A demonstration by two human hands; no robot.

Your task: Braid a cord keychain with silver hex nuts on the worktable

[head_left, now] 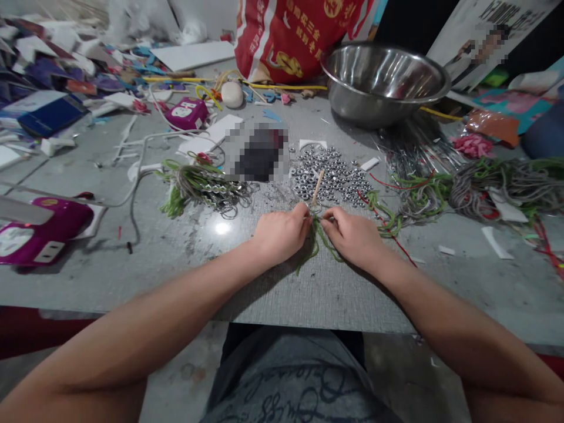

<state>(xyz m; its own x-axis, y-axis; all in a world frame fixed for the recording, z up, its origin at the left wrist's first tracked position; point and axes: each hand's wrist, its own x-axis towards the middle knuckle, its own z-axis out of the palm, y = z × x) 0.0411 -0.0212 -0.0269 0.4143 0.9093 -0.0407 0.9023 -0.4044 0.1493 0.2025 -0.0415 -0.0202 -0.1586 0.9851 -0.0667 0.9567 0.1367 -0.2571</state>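
Note:
My left hand and my right hand meet close together over the grey table, fingers pinched. Between them runs a green cord, whose loose ends hang down toward me in two strands. Both hands grip this cord near its top; the exact spot under the fingertips is too small to make out. Just beyond the fingers a thin wooden stick stands at a slant by a spread of silver beads. Left of my hands lies a bundle of green and grey cords with beads on it.
A steel bowl and a red bag stand at the back. More grey and green cords lie at right. Purple power sockets with a white cable lie at left, near a blue box and a heap of scraps.

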